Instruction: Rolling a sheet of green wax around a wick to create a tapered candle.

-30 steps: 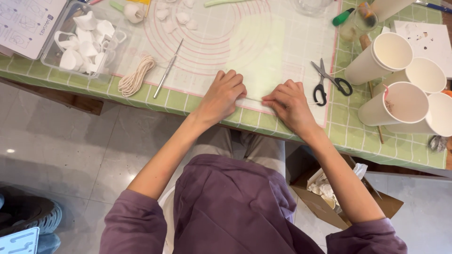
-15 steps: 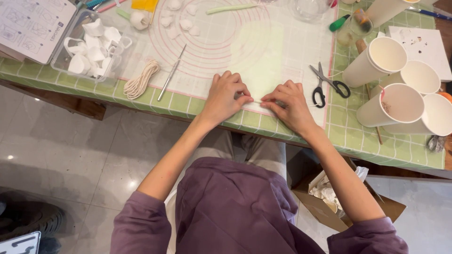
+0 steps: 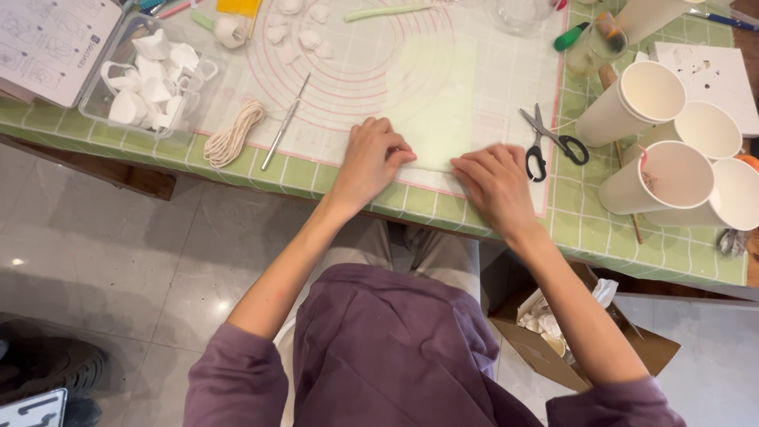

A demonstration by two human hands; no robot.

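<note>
Pale green sheet [image 3: 435, 95] lying flat on the white mat [image 3: 506, 87], both hands at its near edge

Left hand [image 3: 371, 158] and right hand [image 3: 494, 183] press curled fingers on that edge, perhaps pinching it; scissors [image 3: 549, 142] lie just right of the sheet

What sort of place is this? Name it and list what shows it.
Probably a craft or clay-modelling worktable. Both hands, left hand and right hand, press a pale green sheet on a ringed work mat; scissors, a thin metal tool and a clear box of white cutters lie around.
</note>
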